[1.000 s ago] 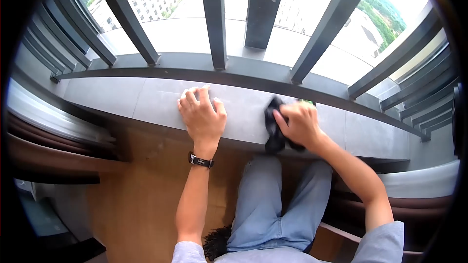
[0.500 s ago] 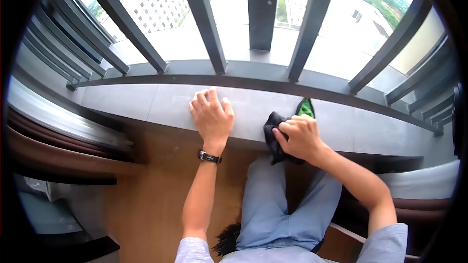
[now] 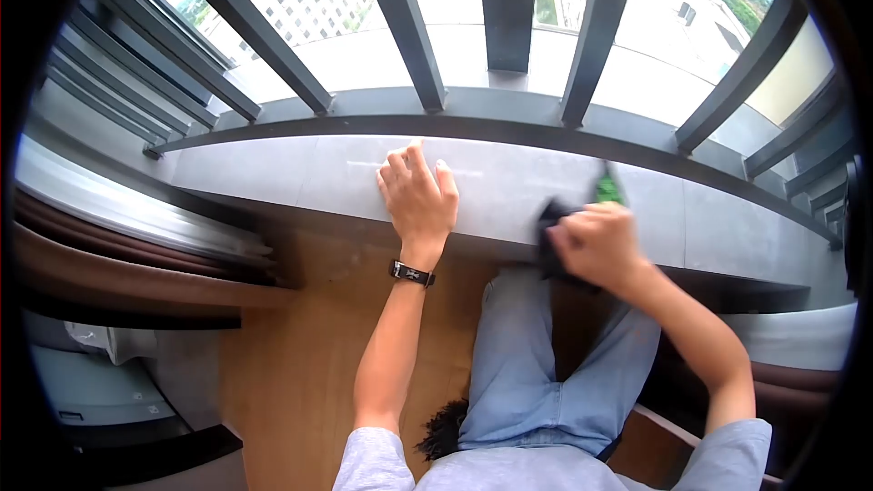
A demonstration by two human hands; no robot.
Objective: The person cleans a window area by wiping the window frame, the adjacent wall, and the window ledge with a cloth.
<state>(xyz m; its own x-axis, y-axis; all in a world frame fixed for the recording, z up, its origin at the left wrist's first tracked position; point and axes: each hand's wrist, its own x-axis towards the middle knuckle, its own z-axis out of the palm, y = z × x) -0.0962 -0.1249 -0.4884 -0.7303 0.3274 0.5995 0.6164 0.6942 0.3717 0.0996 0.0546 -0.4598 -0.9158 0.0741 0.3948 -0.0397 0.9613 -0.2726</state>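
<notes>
The right hand point(image 3: 597, 238) clenches its grip on a black-and-green cloth point(image 3: 551, 232) (blurred); the left hand point(image 3: 420, 200), fingers spread, rests on the smooth grey sill point(image 3: 514, 184).

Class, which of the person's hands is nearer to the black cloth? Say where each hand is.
Right. The right hand grips the black cloth; the left hand is on the grey ledge, to the cloth's left and apart from it.

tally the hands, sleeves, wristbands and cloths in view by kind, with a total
Hands: 2 (left hand, right hand)
Sleeves: 2 (left sleeve, right sleeve)
Wristband: 1
Cloth: 1, in the right hand
Total: 6
</notes>
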